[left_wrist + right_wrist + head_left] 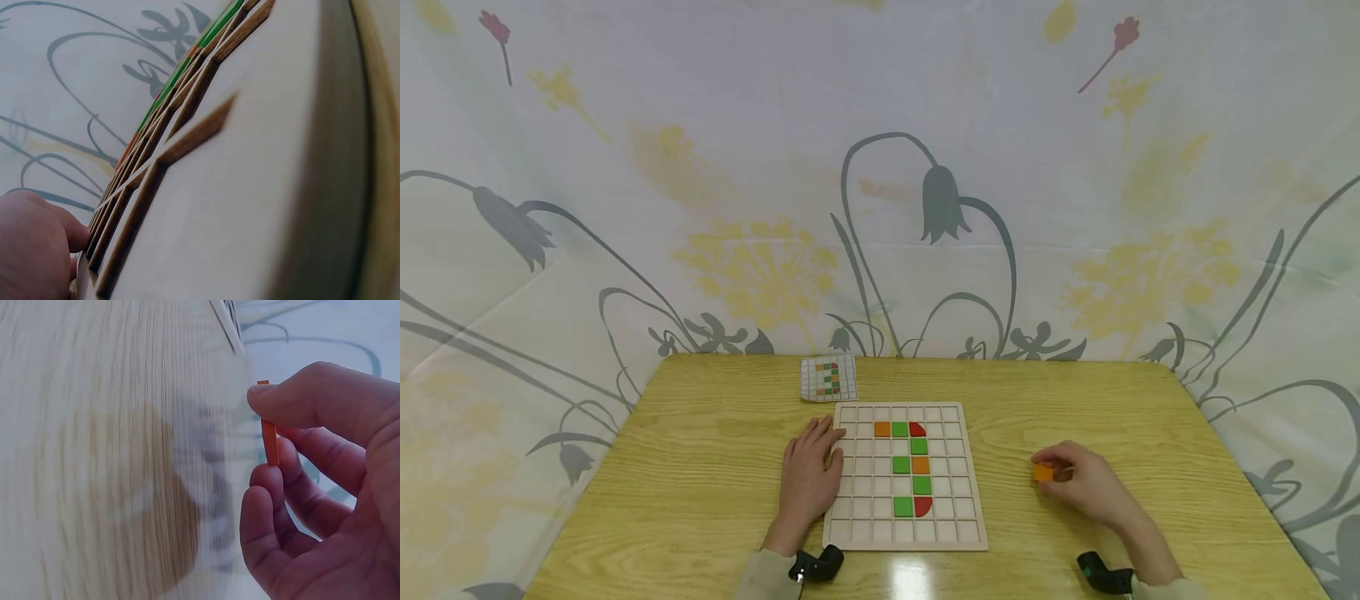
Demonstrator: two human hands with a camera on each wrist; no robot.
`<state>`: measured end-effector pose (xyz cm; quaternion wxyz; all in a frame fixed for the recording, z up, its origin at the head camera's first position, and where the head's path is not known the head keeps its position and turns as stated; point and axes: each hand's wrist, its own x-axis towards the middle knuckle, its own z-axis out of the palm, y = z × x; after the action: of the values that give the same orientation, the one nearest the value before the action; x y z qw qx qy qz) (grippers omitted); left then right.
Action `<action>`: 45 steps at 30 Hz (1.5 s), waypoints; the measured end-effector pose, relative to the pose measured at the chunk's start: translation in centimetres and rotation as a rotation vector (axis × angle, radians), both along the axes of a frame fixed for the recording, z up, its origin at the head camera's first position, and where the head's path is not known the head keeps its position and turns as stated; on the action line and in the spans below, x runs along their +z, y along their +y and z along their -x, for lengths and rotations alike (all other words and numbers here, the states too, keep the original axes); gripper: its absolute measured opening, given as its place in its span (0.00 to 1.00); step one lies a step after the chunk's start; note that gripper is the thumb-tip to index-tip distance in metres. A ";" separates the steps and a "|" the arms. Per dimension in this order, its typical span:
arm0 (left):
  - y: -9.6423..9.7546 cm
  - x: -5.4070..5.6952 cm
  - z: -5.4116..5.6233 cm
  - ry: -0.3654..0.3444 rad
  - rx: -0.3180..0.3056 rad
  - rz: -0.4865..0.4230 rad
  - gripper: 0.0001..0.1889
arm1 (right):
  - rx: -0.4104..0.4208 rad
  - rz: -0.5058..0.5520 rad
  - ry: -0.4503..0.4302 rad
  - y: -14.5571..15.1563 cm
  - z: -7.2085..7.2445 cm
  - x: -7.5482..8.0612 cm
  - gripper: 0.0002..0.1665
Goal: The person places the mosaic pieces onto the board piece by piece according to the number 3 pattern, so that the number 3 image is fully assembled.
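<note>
My right hand (1082,483) pinches an orange square tile (1042,472) between thumb and fingers, to the right of the board. Seen edge-on in the right wrist view, the orange tile (270,440) is thin and flat. A pale gridded board (859,533) lies on the table, with green and orange squares and red rounded pieces in some of its cells. My left hand (808,475) rests along the board's left edge, fingers extended and fingertips near its upper left corner. In the left wrist view, part of the left hand (37,247) shows beside the raised grid lines.
A small printed card (808,387) with a coloured grid pattern lies behind the board, at the upper left. The wooden table (700,467) ends at a flower-patterned curtain (880,275) behind it. A black wrist device (818,564) sits at the left cuff.
</note>
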<state>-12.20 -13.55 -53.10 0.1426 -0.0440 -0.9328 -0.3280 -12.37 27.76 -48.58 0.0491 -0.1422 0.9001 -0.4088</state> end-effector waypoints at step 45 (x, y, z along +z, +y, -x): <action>0.0 0.1 0.0 -0.014 -0.004 -0.009 0.16 | 0.194 0.032 0.031 -9.4 1.1 -0.6 0.18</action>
<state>-12.20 -13.56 -52.98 0.1355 -0.0431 -0.9322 -0.3329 -13.44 18.40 -49.14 0.0722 -0.2361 0.8761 -0.4141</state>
